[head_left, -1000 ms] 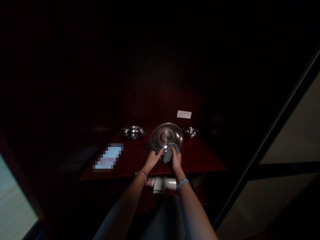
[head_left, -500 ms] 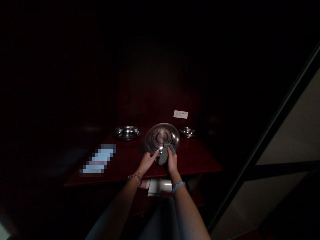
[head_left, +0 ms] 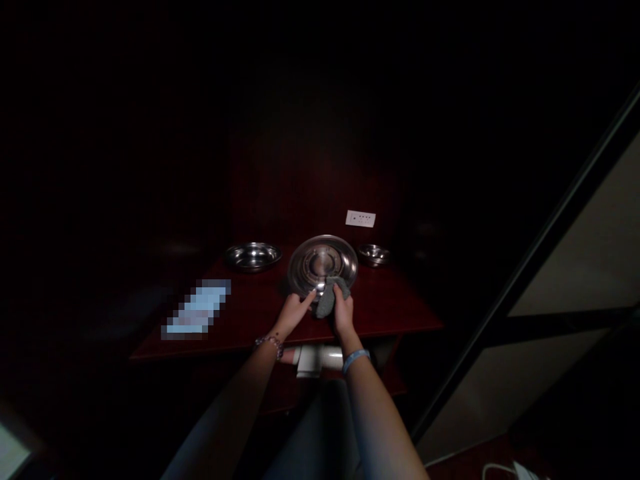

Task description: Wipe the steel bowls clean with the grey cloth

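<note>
Steel plate (head_left: 323,261); ring markings (head_left: 337,264) illegible.

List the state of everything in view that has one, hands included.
Left hand: closed on the plate's near edge
Right hand: closed on the cloth
Metal plate: held, tilted up
Gray cloth: bunched, against the plate
Wide metal dish: upright, on the tabletop
Small metal bowl: upright; whether stacked, cannot tell
Wall socket: no plug visible
Pixelated item: lying on the tabletop
</note>
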A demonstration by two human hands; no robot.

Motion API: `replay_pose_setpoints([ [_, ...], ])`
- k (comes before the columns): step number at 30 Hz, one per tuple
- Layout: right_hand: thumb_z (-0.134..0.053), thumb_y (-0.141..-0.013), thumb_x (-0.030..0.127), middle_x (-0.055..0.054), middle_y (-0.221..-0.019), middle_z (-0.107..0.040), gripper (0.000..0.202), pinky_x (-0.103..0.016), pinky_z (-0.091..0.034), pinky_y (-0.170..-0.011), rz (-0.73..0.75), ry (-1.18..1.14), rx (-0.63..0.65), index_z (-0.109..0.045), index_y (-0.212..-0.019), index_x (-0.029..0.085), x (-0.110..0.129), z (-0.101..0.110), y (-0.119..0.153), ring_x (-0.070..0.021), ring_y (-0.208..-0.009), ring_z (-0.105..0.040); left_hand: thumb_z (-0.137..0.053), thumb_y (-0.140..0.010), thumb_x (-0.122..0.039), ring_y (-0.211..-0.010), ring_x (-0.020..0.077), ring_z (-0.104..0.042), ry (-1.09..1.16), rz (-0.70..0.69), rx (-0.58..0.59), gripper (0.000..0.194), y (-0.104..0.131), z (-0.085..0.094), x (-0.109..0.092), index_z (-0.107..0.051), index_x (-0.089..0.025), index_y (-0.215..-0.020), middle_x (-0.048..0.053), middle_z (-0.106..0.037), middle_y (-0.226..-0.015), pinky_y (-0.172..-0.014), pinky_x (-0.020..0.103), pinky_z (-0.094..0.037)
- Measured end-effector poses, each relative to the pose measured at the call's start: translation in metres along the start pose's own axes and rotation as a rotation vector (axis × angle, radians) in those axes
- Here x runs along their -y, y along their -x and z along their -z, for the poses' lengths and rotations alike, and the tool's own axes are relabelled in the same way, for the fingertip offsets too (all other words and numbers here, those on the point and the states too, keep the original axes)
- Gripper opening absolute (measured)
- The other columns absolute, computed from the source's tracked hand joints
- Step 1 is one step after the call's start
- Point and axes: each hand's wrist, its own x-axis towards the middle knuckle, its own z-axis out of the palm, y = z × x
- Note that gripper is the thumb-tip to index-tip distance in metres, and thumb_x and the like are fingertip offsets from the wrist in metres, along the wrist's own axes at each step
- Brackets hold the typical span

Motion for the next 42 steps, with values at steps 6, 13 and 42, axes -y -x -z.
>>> replay_pose_setpoints([
  [6,-0.06,-0.079,0.049,-0.005,-0.107,-0.075,0.043,-0.031,-0.051,-0.089,-0.009,-0.012,0.003,-0.072,-0.104,0.016,-0.003,-0.001,-0.001,-0.0216,-0.097,-0.068,-0.057,-0.079,-0.06,-0.06,0.0196,-0.065,-0.027,0.02,0.01,0.051,-0.001,0.0,0.002,-0.07,-0.012,-0.067,0.01,-0.072,-0.067,-0.061,0.028,-0.049],
  [13,-0.063,-0.077,0.05,-0.006,-0.11,-0.075,0.045,-0.032,-0.05,-0.092,-0.016,-0.021,-0.01,-0.072,-0.105,0.016,-0.004,-0.001,-0.002,-0.0225,-0.101,-0.067,-0.058,-0.077,-0.061,-0.06,0.0199,-0.065,-0.002,0.018,0.008,0.051,0.001,0.001,-0.004,-0.07,-0.012,-0.071,0.01,-0.073,-0.068,-0.06,0.029,-0.05],
  [42,-0.063,-0.078,0.05,-0.007,-0.108,-0.075,0.046,-0.032,-0.051,-0.09,-0.02,-0.011,0.002,-0.072,-0.107,0.015,-0.007,0.001,-0.002,-0.0228,-0.1,-0.068,-0.056,-0.078,-0.062,-0.062,0.0205,-0.065,0.007,0.035,0.006,0.053,0.005,0.001,-0.007,-0.071,-0.012,-0.073,0.011,-0.072,-0.069,-0.062,0.03,-0.049],
])
